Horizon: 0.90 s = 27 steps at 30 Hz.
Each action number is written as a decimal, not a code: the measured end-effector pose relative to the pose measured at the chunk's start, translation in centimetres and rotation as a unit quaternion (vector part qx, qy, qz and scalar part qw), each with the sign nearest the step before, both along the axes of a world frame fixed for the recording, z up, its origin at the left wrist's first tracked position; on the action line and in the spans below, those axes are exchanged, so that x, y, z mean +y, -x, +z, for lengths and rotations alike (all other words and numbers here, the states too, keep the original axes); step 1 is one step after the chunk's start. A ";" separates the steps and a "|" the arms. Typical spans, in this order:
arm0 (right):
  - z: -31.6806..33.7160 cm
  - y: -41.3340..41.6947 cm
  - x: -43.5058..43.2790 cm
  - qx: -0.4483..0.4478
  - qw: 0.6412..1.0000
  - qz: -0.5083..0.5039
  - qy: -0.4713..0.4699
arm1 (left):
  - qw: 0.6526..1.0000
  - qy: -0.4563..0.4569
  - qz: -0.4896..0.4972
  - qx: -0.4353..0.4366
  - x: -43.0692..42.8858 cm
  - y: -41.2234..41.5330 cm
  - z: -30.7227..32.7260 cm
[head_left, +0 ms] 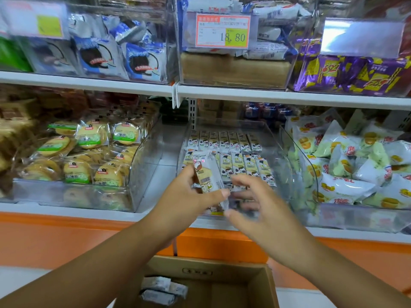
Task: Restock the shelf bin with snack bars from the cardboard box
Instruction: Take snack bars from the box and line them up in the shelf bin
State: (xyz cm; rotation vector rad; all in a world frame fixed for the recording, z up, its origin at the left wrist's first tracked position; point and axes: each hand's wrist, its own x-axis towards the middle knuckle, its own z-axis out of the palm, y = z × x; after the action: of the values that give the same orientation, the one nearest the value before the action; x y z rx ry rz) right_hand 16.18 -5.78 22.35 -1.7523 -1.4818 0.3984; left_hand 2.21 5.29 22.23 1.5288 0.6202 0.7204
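1. Shelf bin: clear plastic, on the lower shelf, between a bin of round biscuits and a bin of white-and-yellow cake packets. It holds two neat rows of snack bars, laid side by side with labels up, probably so that shoppers can read them.
2. Snack bar in hand: one wrapped bar, held upright over the bin's near left corner, where the front row looks unfinished.
3. Left hand: fingers closed around the bar, thumb across its lower end; the grip leaves the top free to be set down first.
4. Right hand: blurred, just beside the bar's lower end, fingers spread and holding nothing; likely there to steady or align.
5. Cardboard box: open, below the shelf edge, close under both arms to keep the reach short. A few wrapped bars remain in its left corner.
6. Status: restocking is well along but not finished.
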 end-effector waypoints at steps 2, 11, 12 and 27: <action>-0.7 0.9 0.2 0.036 0.999 0.030 0.000 | 1.000 -0.010 0.013 0.006 -0.1 -0.1 -0.1; -0.7 0.5 1.8 0.215 0.975 0.032 -0.039 | 0.998 0.056 0.041 0.005 0.3 0.1 0.7; -0.6 0.3 1.9 0.230 0.972 0.034 -0.039 | 0.996 0.079 0.045 -0.002 0.7 0.3 0.8; 0.7 -1.6 3.3 0.402 0.904 -0.059 -0.131 | 0.994 0.105 -0.020 0.037 2.2 1.9 1.1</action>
State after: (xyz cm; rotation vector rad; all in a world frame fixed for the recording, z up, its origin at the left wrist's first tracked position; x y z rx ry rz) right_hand 17.74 -2.46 23.06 -1.2169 -0.7805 0.7151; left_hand 0.32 7.52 23.32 1.3729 0.6966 0.5515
